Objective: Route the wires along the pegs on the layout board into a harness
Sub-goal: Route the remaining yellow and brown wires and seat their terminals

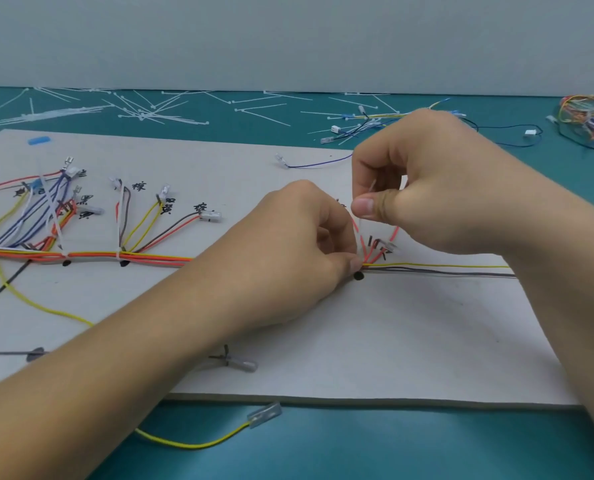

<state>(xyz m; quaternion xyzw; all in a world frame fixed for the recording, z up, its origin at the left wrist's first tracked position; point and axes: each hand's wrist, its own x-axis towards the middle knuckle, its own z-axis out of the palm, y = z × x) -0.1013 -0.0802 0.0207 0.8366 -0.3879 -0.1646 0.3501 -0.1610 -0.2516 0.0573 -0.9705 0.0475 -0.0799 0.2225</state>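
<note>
A grey layout board [392,341] lies on the teal table. A bundle of orange, red and yellow wires [133,257] runs left to right across it, with two white ties around it. Branch wires with clear terminals fan up at the left. My left hand [299,244] pinches the bundle next to a black mark [358,276] on the board. My right hand [427,188] grips a thin white cable tie [371,187] between thumb and forefinger, just above that spot. A yellow wire [444,266] and a grey wire [444,271] continue right.
Loose white cable ties [150,110] lie scattered along the table's far side. Spare wires with connectors [358,124] and a tangled multicoloured bundle [593,121] sit at the far right. A yellow wire with a clear terminal [264,414] hangs past the board's near edge.
</note>
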